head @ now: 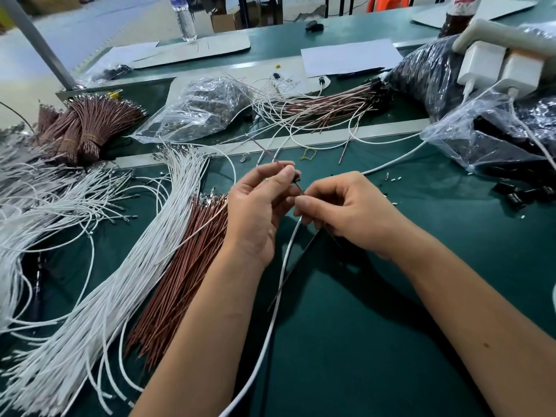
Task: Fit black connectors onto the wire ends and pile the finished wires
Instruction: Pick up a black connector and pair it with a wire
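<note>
Green worktop (376,296), wire stock at left. Our left hand (258,206) pinches a connector (296,176); our right hand (346,212) pinches a wire (282,266) at it. Finished pile (325,106) lies beyond; we judge most white wires (120,281) and brown wires (186,272) remain.

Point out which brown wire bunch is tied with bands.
The upright brown bundle at far left, cinched by bands; the brown wires beside the left hand lie loose and flat.

No legible text; water bottle (184,18) label too blurred.
</note>
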Available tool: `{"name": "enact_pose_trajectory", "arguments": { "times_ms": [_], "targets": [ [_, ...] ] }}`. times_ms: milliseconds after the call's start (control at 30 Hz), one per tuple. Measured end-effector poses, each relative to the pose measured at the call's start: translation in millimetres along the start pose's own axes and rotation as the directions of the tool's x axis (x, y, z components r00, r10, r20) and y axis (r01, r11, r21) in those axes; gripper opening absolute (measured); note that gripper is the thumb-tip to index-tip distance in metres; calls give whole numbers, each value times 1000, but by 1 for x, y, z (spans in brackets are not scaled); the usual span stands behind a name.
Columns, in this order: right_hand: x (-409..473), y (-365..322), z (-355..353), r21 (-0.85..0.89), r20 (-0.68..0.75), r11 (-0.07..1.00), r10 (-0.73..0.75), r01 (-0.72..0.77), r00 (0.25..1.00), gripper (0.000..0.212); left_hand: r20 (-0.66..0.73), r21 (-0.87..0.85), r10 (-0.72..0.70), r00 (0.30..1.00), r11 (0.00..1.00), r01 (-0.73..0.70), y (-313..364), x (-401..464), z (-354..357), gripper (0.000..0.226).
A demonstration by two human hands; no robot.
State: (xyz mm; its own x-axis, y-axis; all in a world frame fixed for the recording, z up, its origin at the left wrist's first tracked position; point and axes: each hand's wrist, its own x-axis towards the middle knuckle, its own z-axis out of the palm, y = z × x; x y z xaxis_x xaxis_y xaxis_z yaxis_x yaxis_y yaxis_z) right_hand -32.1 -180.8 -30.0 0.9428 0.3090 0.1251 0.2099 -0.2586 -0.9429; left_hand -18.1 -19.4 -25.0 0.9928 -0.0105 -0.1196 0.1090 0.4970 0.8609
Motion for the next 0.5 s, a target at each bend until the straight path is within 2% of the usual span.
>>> {"name": "enact_pose_trajectory", "arguments": {
  "times_ms": [67,200,233,300,400,433,500],
  "targets": [
    [0,1,-2,11,12,1000,24,-24,1000,24,24,19,4,1000,1000,-5,-3,-2,2,8],
    [-5,-4,-13,-116,288,991,92,-61,953,22,44,-1,39,998,999,-39,-1,-2,-1,11],
    [-5,-5,-13,-135,315,989,96,-55,944,22,62,0,41,997,999,-41,-1,-2,0,11],
    [-4,-4,-10,-109,221,993,78,-55,972,24,84,13,36,996,999,-37,-2,-4,1,12],
    [-1,0,-9,106,-30,990,102,-98,994,22,88,121,55,995,990,-65,-6,-4,1,14],
    [0,1,-10,135,-52,985,117,-109,992,21,89,157,61,994,985,-74,-6,-5,1,12],
    [-1,1,-14,129,18,981,143,-144,990,20,77,153,60,995,986,-71,-6,-5,1,12]
  ]
}}
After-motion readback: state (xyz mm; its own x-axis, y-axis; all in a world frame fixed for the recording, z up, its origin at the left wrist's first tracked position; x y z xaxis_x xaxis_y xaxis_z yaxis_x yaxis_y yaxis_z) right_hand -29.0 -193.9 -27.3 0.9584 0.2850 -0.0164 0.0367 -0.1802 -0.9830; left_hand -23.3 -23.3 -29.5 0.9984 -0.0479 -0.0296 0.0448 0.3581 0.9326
